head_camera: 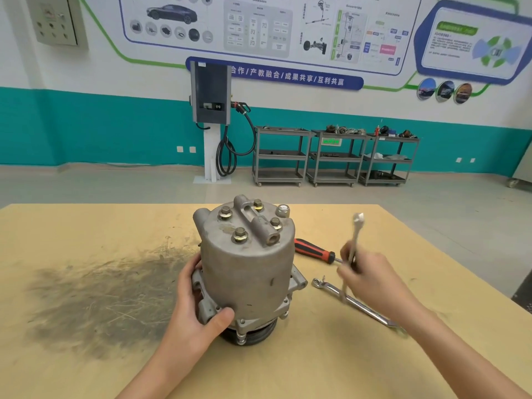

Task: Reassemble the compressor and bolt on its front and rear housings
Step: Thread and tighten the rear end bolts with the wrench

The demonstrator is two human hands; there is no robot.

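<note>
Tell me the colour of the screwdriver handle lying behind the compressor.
Red with black bands, on the screwdriver; the head view shows it, partly hidden by the compressor.

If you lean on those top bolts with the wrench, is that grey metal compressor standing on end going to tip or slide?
Probably heavy: the grey cast-metal compressor looks thick-walled. It stands tall on its narrower black pulley end, so a sideways pull at the brass-coloured top bolts could rock it. The left hand gripping its lower flange should help; the bare wooden tabletop may let it slide.
</note>
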